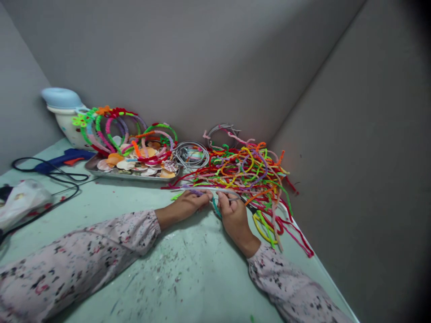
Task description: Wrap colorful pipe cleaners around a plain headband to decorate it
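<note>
My left hand [187, 203] lies on the pale green table [141, 251], its fingers pinched on a thin purple pipe cleaner [197, 192]. My right hand [235, 214] is curled shut close beside it, gripping a thin strand that runs between the two hands; a teal piece [215, 209] shows under its fingers. Both hands rest at the near edge of a big tangled pile of coloured pipe cleaners [249, 172]. Both arms wear flowered pale sleeves.
A metal tray [111, 172] with shells and several wrapped headbands [114, 128] stands at the back. Bare wire hoops [191, 154] lie beside it. A blue glue gun [62, 160] with black cord, a plastic bag [20, 202] and a white lidded pot [65, 112] sit left. Grey walls close in.
</note>
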### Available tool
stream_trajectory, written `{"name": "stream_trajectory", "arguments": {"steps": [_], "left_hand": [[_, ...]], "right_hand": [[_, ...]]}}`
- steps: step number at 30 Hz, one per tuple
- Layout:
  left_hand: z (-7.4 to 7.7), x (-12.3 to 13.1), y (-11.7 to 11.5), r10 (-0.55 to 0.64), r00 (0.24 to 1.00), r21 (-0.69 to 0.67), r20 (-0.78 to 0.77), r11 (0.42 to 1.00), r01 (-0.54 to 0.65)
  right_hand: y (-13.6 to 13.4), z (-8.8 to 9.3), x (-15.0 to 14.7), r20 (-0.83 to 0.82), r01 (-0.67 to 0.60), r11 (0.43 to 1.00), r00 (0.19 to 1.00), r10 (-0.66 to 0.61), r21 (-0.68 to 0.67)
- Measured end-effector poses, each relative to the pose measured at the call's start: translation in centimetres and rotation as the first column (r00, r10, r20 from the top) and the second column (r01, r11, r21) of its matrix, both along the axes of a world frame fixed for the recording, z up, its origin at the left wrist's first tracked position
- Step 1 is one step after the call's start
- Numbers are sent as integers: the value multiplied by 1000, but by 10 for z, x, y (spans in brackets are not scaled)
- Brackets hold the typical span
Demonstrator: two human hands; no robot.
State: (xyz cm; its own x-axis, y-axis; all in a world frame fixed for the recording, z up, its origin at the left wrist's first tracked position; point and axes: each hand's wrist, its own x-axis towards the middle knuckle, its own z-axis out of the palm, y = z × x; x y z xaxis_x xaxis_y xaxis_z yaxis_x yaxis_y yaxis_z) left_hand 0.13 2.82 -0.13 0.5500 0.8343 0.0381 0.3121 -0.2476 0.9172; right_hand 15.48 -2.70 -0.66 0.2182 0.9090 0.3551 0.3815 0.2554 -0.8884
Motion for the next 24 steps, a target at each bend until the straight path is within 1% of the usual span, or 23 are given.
{"name": "stream_trajectory", "arguments": {"steps": [5,9,11,15,18,20,24], "left_hand": [[1,0,1,5,1000,-37,17,999,-5],[3,0,1,-46,998,-30,38,998,47],[4,0,1,-51,997,-32,56,998,53],[9,0,-1,-68,993,-13,97,997,70],[12,1,-2,-62,990,-36,130,997,67],[11,1,-2,-48,988,-62,146,996,58],[6,1,0,-35,986,-100,161,994,52]], "right_hand": [[0,-1,-2,-26,-24,1000,999,23,-15],[-1,-1,-2,-47,-31,999,998,30,-34],[-1,-2,-2,-50,-36,999,998,34,-37],[-1,-2,-2,-46,-29,999,999,27,-42],[-2,0,-2,-43,-13,999,999,12,-39],[-2,1,-2,-59,-5,1000,998,4,-26],[-2,0,-3,-101,-6,1000,995,5,-18]]}}
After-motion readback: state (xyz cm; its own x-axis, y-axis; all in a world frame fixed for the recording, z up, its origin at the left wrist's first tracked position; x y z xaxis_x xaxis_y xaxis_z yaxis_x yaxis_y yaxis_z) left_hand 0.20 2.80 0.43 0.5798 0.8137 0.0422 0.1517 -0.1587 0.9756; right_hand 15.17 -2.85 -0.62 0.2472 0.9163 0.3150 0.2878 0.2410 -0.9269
